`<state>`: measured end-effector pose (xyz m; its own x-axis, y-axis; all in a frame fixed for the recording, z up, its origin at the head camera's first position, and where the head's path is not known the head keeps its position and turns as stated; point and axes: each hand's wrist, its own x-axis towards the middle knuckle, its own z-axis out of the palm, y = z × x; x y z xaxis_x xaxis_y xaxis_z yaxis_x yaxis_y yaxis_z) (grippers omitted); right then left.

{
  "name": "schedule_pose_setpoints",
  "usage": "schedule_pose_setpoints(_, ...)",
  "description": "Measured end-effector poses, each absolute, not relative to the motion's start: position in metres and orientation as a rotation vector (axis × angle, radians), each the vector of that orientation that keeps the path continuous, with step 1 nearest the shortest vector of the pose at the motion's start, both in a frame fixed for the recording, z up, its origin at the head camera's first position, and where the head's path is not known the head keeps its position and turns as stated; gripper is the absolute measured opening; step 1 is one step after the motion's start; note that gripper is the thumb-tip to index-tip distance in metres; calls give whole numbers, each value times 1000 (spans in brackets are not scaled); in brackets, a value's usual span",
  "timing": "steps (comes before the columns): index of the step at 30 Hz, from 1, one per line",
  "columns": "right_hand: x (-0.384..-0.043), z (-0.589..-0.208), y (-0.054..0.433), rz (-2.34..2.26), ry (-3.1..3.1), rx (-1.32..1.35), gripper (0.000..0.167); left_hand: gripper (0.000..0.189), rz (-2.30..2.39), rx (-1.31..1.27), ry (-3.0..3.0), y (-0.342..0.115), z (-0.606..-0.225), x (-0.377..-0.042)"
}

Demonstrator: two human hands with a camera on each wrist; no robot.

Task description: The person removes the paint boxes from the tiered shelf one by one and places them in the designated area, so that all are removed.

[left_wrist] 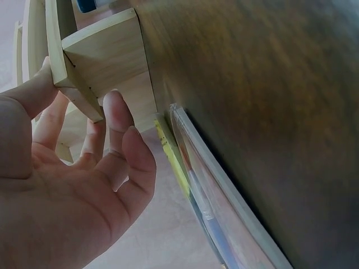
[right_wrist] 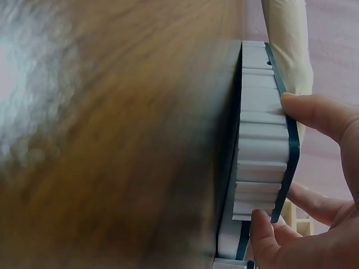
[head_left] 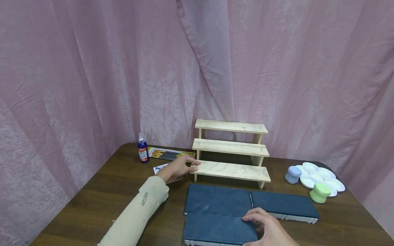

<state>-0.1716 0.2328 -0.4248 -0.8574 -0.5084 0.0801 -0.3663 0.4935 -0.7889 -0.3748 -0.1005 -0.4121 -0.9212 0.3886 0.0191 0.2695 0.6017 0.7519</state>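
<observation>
A three-tier wooden display stand stands at the middle back of the table. My left hand grips the left end of its lowest plank; in the left wrist view, the thumb and some fingers lie around the plank's end. Three flat boxes with dark blue tops and white ribbed sides lie before the stand. At the right end of the nearest box, my right hand holds on, its thumb on the near edge in the right wrist view, with fingertips at the box's corner.
Beside the stand lie a pack of brushes and a flat card-like packet, near a blue bottle. Another box sits to the right. A white flower-shaped palette, a blue sponge and a green sponge occupy the right side.
</observation>
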Motion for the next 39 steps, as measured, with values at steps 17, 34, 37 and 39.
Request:
schedule_pose_setpoints(17, -186, -457, 245, -1250, 2638, -805, 55, 25, 1287, 503, 2595, -102, -414, -374)
schedule_pose_setpoints(34, -174, -427, 233, -1221, 2630, -853, 53, 24, 1146, 612, 2726, -98, -407, -371)
schedule_pose_setpoints(37, -177, -431, 236, -1241, 2607, -877, 51, 24, 1131, 633, 2756, -99, -408, -369)
schedule_pose_setpoints(39, -180, -435, 239, -1240, 2606, -880, 50, 24, 1100, 648, 2786, -100, -408, -368)
